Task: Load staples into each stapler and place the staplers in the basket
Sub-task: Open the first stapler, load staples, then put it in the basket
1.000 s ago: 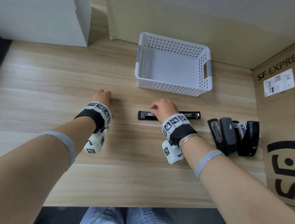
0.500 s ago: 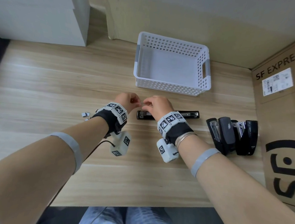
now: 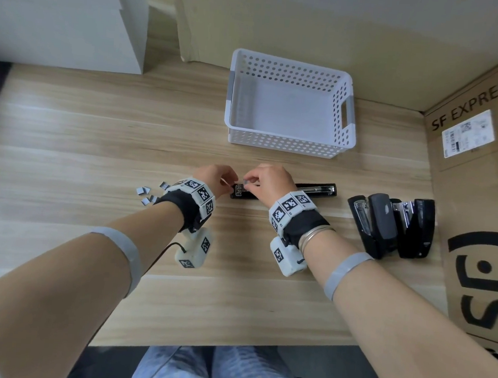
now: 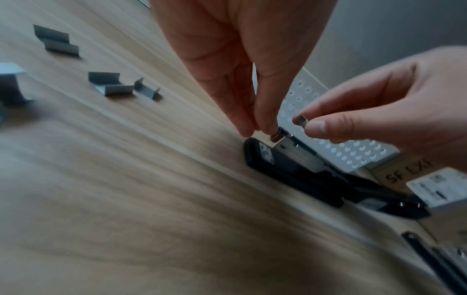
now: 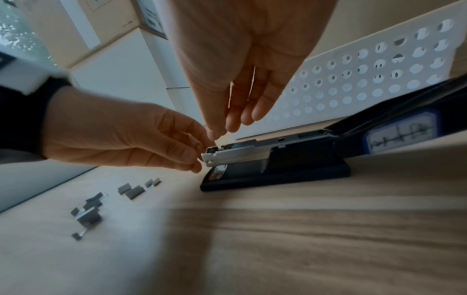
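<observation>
The basket [image 3: 287, 144] held nothing. My left hand [image 3: 213, 177] and right hand [image 3: 268, 180] each pinched staples [image 4: 301, 121] over the opened stapler [image 3: 316, 191] lying just before it; two more staplers [image 3: 393, 227] waited rightward.

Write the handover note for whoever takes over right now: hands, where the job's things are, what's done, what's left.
Left hand: pinching a short staple strip at the front end of the opened stapler.
Right hand: pinching another small staple piece just above the same magazine.
Opened stapler lies flat on the table, in front of the basket.
Loose staple strips lie to its left.
Two more staplers are bunched together to the right.
Done: one stapler opened. Basket holds nothing.
Left: seat the staples, close it, put it in the basket, then load and place the other two.
</observation>
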{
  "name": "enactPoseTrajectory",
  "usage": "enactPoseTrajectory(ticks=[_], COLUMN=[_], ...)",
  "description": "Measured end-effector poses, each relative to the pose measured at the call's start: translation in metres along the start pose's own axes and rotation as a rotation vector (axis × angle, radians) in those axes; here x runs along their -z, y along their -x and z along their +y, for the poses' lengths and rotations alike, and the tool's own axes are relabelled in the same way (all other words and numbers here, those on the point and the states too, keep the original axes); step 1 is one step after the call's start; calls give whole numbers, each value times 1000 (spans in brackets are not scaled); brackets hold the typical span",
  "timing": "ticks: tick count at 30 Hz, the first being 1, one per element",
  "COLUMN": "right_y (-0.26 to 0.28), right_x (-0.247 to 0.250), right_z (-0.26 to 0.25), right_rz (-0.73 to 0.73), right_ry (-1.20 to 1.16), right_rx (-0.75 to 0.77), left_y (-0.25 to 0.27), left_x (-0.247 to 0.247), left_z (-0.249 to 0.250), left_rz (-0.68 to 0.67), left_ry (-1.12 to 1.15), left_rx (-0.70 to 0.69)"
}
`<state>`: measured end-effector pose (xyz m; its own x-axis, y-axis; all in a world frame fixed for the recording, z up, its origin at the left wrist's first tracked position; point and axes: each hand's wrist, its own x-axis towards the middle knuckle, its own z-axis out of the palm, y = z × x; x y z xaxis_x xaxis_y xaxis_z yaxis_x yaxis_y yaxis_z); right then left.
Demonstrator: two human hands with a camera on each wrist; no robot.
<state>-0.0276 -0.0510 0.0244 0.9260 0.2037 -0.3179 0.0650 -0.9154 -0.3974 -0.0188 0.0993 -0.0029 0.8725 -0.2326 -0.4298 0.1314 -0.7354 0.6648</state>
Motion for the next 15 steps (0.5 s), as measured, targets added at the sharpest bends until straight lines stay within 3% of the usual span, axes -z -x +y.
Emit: enactPoseTrajectory(ticks=[5,15], right_y=[1,2], right_x=[-7,-2], right_z=[0,0], right_rz=[-45,-63], right_ry=[75,140], right_rx=[18,52], left_y=[3,0], left_x=[-1,-2], left_z=[1,0], left_rz=[-59,-48], left_ry=[-260,-299], left_rx=[-42,-51])
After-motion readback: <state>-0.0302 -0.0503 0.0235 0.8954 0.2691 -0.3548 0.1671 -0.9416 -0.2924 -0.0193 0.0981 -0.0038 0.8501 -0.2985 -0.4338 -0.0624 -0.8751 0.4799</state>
